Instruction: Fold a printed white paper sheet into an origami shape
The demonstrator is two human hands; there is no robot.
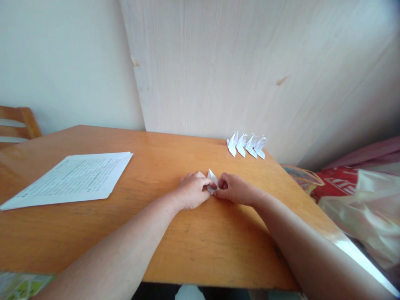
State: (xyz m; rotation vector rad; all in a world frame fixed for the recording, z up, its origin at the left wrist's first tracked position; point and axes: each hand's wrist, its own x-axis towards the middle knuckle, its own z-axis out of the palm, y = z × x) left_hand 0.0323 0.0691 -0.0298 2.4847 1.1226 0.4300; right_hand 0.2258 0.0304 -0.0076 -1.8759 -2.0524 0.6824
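A small piece of folded white paper [212, 177] is held between my two hands, just above or on the wooden table [175, 241]. One pointed tip of it sticks up away from me. My left hand [193, 191] pinches its left side between thumb and fingers. On the other side, my right hand [233, 188] grips the right edge with curled fingers and thumb. Fingers cover much of the paper, so its full shape is hidden. Farther back, several folded white paper pieces [241, 146] stand in a row near the table's far right corner.
A stack of printed paper sheets [78, 177] lies on the table at the left. A pale wooden panel [212, 66] rises behind the table. Part of a wooden chair [26, 123] shows at far left. Red and clear plastic bags [353, 200] sit beyond the right edge.
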